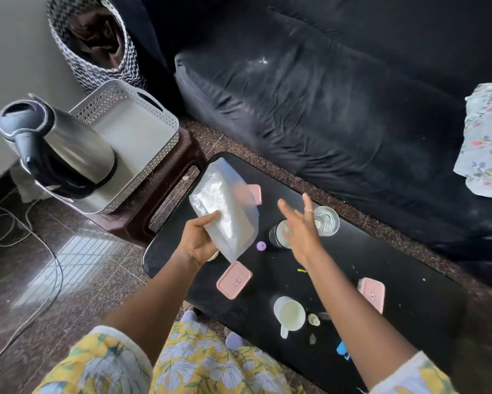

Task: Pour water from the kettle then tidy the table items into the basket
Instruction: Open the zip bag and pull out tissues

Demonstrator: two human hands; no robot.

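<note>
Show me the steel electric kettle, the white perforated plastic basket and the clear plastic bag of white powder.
Steel electric kettle (77, 149): head view, on its shiny side.
White perforated plastic basket (136, 137): head view, on its bare floor.
Clear plastic bag of white powder (224, 206): head view, on its powder-filled middle.

Home living room, black sofa (338, 109), coffee table (409, 294)

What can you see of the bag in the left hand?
The bag is clear, soft plastic, partly filled with white powder. It is lifted off the table and tilted, with its upper end toward the basket. The left hand holds its lower end, thumb across the front. Its right edge is blurred. Nothing else visibly touches it.
</note>
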